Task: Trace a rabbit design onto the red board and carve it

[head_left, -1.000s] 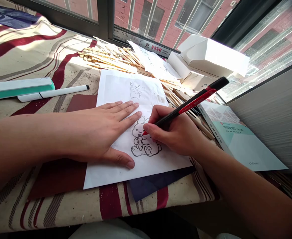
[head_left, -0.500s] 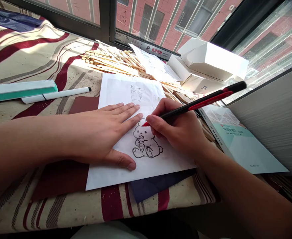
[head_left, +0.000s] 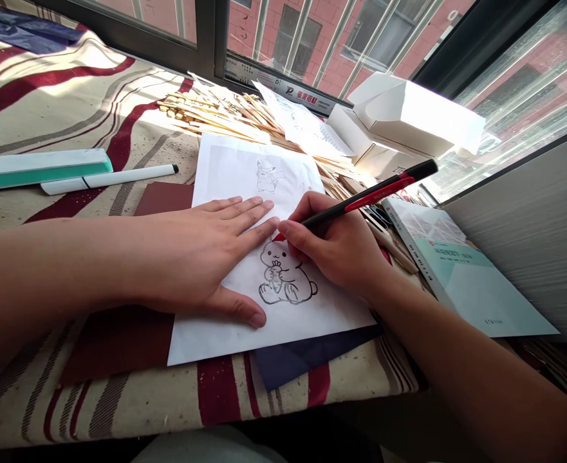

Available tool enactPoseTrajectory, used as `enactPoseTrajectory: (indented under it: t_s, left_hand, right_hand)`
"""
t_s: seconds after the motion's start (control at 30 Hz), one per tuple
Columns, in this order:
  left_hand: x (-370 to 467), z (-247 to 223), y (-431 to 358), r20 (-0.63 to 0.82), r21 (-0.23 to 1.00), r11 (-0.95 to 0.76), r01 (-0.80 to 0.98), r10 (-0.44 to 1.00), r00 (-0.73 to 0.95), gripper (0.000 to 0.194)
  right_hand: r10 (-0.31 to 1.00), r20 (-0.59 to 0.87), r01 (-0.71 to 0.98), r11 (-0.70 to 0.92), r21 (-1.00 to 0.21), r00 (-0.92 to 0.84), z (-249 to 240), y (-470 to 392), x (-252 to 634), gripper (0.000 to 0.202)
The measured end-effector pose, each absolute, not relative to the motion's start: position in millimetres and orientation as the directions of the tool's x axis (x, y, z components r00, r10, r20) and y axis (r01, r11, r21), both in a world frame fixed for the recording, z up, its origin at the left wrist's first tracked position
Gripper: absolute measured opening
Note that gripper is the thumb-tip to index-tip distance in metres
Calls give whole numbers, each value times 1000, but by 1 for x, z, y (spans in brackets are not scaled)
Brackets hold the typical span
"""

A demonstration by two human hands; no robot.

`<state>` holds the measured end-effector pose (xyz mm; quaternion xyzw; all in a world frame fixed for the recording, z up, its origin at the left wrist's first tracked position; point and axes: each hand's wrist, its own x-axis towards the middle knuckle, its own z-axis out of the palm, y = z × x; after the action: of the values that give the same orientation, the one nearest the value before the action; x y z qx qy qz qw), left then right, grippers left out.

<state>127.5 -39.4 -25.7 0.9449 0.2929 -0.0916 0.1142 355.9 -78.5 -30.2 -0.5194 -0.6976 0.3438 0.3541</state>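
My left hand (head_left: 215, 247) lies flat with spread fingers on a white sheet of paper (head_left: 215, 347). Wrapped around a black and red pen (head_left: 370, 195) are the fingers of my right hand (head_left: 334, 241), which rests on the sheet's right side. The pen's red tip touches or nearly touches the paper at the head of a drawn rabbit (head_left: 288, 273) holding a carrot. Part of the rabbit's ears is hidden by my fingers. A smaller drawn figure (head_left: 266, 177) shows higher on the sheet.
Under the sheet are dark red paper (head_left: 119, 341) and dark blue paper (head_left: 307, 357). A white marker (head_left: 129, 178) and a teal-white case (head_left: 46, 166) lie left. Behind are wooden sticks (head_left: 215, 112) and a white box (head_left: 403, 116); a book (head_left: 466, 270) lies right.
The pen has turned in my right hand; its back end is lower and further left. Its tip has moved slightly up and left on the rabbit's head. My left hand stays in place.
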Motion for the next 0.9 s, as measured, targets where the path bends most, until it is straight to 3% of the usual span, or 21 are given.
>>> enactPoseTrajectory:
  t_s: [0.9]
  left_hand:
    - [127,-27,-39,-225,144,-815,562,526,820,131]
  right_hand:
    - [925,157,396,296,-870,-346,-29,-81,352,35]
